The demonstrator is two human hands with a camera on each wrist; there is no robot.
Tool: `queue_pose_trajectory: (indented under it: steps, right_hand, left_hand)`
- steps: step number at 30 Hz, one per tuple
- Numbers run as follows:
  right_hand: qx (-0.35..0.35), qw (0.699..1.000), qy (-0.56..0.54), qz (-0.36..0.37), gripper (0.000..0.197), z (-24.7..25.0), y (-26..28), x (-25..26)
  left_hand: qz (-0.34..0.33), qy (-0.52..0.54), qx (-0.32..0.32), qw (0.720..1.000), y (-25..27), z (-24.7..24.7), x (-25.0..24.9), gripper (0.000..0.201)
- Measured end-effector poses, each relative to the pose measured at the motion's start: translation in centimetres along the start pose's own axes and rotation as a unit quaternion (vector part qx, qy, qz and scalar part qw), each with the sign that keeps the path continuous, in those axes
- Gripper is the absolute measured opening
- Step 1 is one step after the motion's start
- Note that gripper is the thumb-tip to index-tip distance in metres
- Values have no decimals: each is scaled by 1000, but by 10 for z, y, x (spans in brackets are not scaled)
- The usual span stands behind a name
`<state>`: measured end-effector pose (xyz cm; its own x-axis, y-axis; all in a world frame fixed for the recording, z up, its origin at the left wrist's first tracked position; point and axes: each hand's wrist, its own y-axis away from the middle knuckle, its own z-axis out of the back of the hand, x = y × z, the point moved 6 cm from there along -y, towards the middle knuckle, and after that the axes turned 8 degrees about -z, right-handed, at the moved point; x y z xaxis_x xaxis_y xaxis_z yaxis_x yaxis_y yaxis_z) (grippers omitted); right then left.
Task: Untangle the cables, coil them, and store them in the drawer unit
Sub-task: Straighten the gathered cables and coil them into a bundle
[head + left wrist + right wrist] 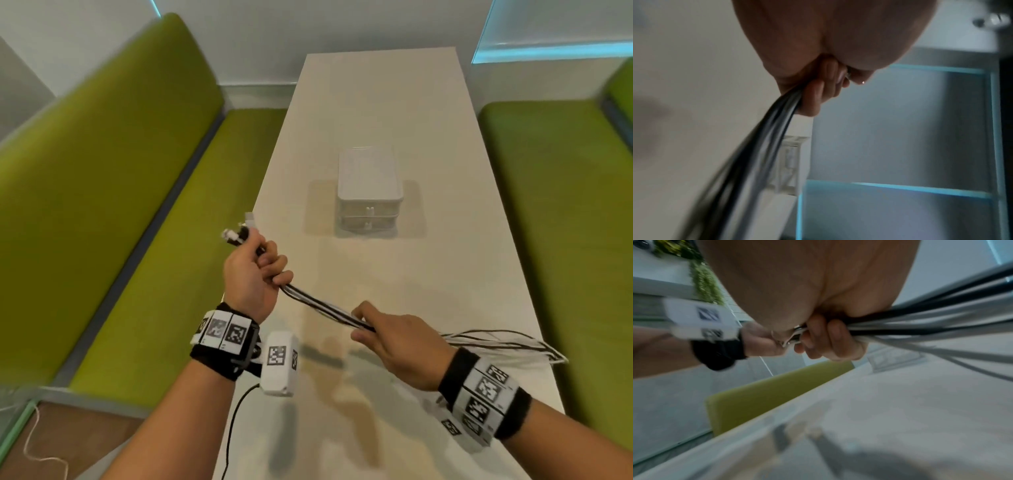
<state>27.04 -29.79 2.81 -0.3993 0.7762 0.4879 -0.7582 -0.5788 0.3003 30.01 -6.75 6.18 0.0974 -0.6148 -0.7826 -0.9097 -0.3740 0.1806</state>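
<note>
Both hands are gripping one bundle of cables in front of the drawer unit.

The left hand and right hand are curling fingers around it, its tail reaching the table edge right of the unit.

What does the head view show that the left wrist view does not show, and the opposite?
Only the head view shows the right hand gripping the cables, their loose ends trailing on the table, both drawers shut on the drawer unit, and the green benches. Only the left wrist view shows the curled fingers from below. Both show the left hand gripping the bundle.
</note>
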Motion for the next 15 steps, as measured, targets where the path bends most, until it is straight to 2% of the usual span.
queue_pose_trajectory:
  steps: [4, 6, 8, 11, 14, 15]
  right_hand:
    - [-8, 996, 66, 58, 25, 23, 26, 26]
    - [-19, 993, 58, 98, 24, 48, 34, 42]
    - [-47, 992, 7, 114, 26, 79, 35, 50]
    - [-129, 986, -60, 92, 29, 121, 25, 42]
    - [-178, 977, -97, 60, 22, 135, 9, 33]
    - [-184, 976, -103, 53, 22, 134, 5, 33]
  left_hand:
    - [-4, -137, 61, 989, -12, -9, 20, 29]
    - [32, -166, 89, 982, -5, -19, 36, 30]
    - [84, -154, 131, 976, 10, -31, 51, 46]
    - [162, -125, 191, 960, 35, -46, 62, 83]
    - [179, -197, 270, 925, 60, -58, 66, 66]
    - [171, -226, 304, 909, 69, -63, 68, 68]
